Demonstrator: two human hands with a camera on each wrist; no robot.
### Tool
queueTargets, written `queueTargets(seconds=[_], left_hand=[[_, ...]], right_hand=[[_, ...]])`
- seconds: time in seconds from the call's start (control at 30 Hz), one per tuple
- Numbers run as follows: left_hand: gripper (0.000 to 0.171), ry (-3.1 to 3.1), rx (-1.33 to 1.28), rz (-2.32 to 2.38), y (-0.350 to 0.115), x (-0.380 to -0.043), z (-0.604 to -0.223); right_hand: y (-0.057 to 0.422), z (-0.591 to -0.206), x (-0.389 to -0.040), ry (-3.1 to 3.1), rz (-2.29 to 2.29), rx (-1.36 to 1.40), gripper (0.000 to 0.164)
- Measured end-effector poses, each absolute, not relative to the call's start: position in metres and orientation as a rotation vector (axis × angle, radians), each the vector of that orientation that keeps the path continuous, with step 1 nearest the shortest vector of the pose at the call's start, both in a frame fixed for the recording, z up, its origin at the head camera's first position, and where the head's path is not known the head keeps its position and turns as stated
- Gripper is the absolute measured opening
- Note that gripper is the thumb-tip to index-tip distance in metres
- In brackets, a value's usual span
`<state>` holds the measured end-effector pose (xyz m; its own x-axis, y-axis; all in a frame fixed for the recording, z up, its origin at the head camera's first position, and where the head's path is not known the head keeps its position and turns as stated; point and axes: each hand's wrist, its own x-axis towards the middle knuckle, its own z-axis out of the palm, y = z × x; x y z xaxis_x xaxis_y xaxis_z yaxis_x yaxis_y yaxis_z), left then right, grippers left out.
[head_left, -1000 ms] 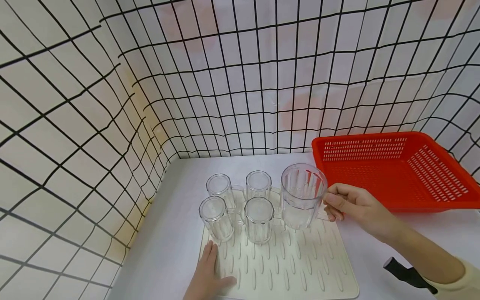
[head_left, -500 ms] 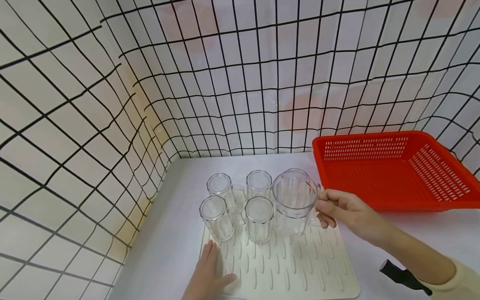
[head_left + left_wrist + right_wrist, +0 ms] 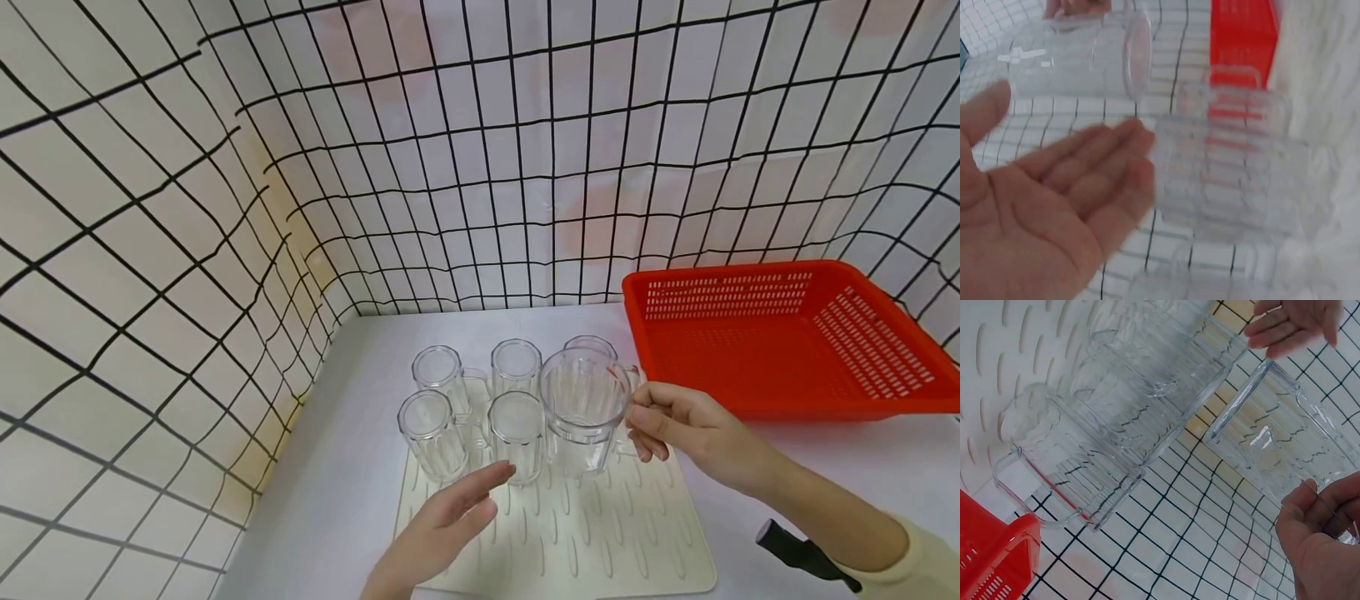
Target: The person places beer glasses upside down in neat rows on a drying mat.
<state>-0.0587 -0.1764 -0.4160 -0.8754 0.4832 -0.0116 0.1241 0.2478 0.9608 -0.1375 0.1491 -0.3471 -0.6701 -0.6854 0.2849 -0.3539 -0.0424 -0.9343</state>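
My right hand (image 3: 686, 429) grips the handle of a clear glass mug (image 3: 585, 400), held mouth up over the right side of a cream ridged mat (image 3: 600, 550). Just behind it stands an upside-down mug (image 3: 588, 343), largely covered by the held one in the head view. My left hand (image 3: 442, 525) is raised over the mat's front left with fingers extended, its fingertips overlapping the front middle mug (image 3: 517, 425). In the left wrist view that palm (image 3: 1041, 206) holds nothing. The held mug (image 3: 1285, 434) tilts across the right wrist view, near the left hand's fingers.
More inverted mugs stand on the mat: a front left mug (image 3: 431, 433), a back left mug (image 3: 441, 375) and a back middle mug (image 3: 517, 367). A red plastic basket (image 3: 750, 408) sits at the right. Black wire grid (image 3: 480, 192) walls the back and left.
My right hand has carried the mug left and slightly nearer, uncovering part of the back right mug. My left hand has lifted from the mat's left edge and moved right.
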Motion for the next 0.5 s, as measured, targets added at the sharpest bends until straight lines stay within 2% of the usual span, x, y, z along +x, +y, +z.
queueTargets(seconds=[0.1, 0.23, 0.5], left_hand=[[0.049, 2.093, 0.501, 1.769, -0.162, -0.069, -0.414], [0.067, 1.886, 0.380, 1.834, -0.141, -0.078, -0.410], [0.084, 1.546, 0.356, 1.950, -0.120, -0.099, -0.407]], right_hand=[[0.149, -0.347, -0.135, 1.956, -1.776, -1.122, 0.014], [0.148, -0.346, -0.131, 1.960, -1.785, -1.141, 0.014], [0.148, -0.348, -0.122, 1.996, -1.755, -1.194, 0.018]])
